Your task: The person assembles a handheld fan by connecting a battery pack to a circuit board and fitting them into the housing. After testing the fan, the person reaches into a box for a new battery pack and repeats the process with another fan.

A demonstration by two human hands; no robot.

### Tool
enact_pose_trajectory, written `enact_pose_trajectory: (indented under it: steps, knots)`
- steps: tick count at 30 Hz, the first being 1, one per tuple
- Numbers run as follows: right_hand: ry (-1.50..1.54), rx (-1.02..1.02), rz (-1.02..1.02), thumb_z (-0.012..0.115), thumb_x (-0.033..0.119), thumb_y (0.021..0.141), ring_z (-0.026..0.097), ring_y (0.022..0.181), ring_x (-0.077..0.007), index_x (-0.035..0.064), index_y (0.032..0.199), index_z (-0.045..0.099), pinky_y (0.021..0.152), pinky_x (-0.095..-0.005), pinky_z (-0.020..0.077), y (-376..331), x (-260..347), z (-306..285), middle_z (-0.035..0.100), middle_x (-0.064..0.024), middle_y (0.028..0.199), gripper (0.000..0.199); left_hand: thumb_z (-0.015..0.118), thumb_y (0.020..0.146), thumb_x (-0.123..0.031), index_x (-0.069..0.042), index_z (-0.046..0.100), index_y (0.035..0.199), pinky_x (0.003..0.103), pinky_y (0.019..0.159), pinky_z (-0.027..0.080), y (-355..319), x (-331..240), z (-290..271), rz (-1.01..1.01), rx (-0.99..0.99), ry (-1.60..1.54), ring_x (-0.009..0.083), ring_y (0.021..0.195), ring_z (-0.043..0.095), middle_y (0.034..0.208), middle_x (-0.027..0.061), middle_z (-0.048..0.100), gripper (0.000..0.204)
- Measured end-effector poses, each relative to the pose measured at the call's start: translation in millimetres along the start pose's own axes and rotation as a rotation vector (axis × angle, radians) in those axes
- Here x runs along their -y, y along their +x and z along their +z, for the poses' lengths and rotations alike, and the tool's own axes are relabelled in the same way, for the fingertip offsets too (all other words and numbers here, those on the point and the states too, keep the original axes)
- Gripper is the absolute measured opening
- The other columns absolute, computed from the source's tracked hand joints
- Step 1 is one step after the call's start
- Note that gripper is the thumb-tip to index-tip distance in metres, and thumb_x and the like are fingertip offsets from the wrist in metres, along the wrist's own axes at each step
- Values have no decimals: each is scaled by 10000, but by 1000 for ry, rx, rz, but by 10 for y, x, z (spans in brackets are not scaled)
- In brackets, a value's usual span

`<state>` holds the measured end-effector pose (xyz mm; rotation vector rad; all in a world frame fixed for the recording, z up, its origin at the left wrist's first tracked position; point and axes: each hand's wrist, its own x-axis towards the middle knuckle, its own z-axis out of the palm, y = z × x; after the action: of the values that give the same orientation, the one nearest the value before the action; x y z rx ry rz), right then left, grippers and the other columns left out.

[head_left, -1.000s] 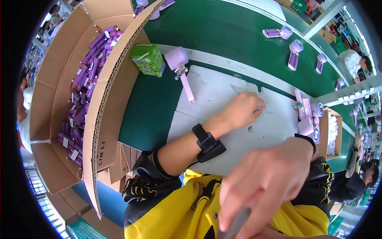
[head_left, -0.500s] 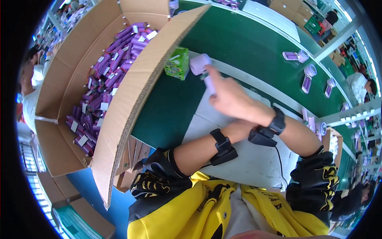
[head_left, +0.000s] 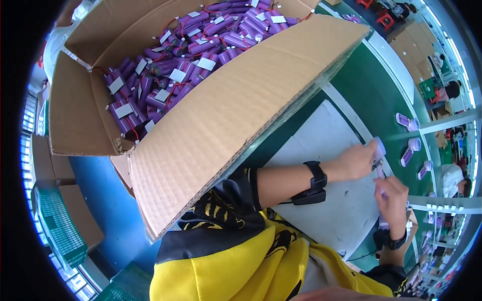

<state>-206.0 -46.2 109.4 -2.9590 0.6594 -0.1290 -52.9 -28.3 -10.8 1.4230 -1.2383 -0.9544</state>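
A lilac handheld fan (head_left: 380,147), with a round head and a slim handle, is between my two hands above the right side of the grey work mat (head_left: 321,133). My left hand (head_left: 357,161) is closed at the neck of the fan, its fingertips just under the round head. My right hand (head_left: 391,196) is closed lower down, around the handle's end. The fingers cover part of the handle, and small details at the neck are too blurred to tell.
At left, a big open cardboard box (head_left: 236,120) holds many purple battery packs (head_left: 196,47) with red wires and white pads. Several similar lilac fans (head_left: 409,152) lie along the green bench (head_left: 374,90) at right. Green crates (head_left: 60,226) stand at lower left; people sit farther off.
The view has swung left, so the box fills more of it. My arms, crossed before with the right hand at the fan, are now uncrossed, and both hands are on the fan.
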Motion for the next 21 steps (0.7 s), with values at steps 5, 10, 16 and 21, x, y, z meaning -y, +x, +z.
enact_pose_trajectory:
  steps: [5,10,16,21]
  knots:
    - [-99,141,-298,699,-18,696,554,668,-267,46,863,659,562,-381,437,-105,208,194,553,-93,747,183,606,843,-227,-31,550,929,478,692,495,-39,-103,-44,118,121,-14,399,804,646,827,202,650,222]
    - [14,390,-411,726,47,711,603,732,-270,58,862,664,603,-356,478,91,359,218,598,-73,789,164,716,723,-194,-60,562,1037,476,715,499,83,149,110,402,366,-28,399,849,649,861,185,665,375]
    - [344,372,-411,717,116,757,624,645,-256,45,899,694,590,-321,483,1049,948,-589,661,-91,763,160,736,695,-197,-90,582,1037,431,752,478,189,461,331,494,442,-166,345,918,642,951,139,661,389]
    - [368,319,-602,722,120,756,620,669,-164,33,963,691,584,-272,461,1842,1836,-977,654,-62,778,227,714,676,-160,-68,634,993,440,729,486,66,142,213,524,406,10,331,845,653,929,162,680,340]
